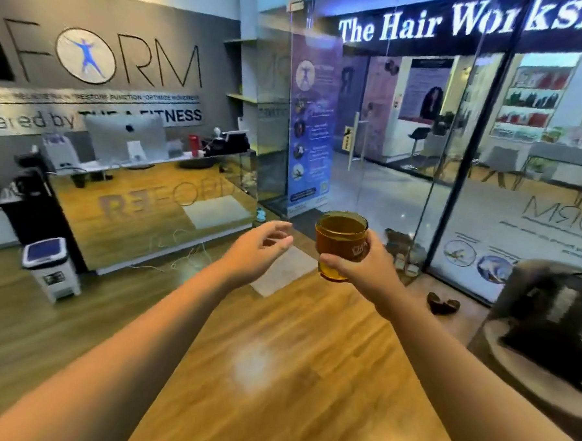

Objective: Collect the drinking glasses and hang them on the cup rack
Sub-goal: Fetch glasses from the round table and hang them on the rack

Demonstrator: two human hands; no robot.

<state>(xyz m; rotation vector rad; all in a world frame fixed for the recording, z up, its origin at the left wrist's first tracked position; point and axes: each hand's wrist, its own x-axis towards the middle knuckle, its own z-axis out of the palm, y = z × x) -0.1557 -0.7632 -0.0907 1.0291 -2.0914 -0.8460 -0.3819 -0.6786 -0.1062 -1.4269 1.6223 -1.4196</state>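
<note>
**A:** So what was in the shot, biggest stuff first?

**B:** Big mirrored reception worktop sat way out past the fingers of the left hand, with a computer on top of it. Glass doors were out beyond the right hand's fingers, a dark chair off to the outside of them, and a white pedal bin was on the floor well left of everything.

**A:** And the hands?

**B:** Both arms were stretched forward over the wood floor. Right hand had the amber drinking glass upright, fingers curled round its far side, thumb across the base. Left hand held nothing, fingers loosely spread and slightly bent, tips pointing at the glass but clearly apart from it.

**A:** Cup rack?

**B:** Couldn't tell, frame was pretty blurry.
</note>
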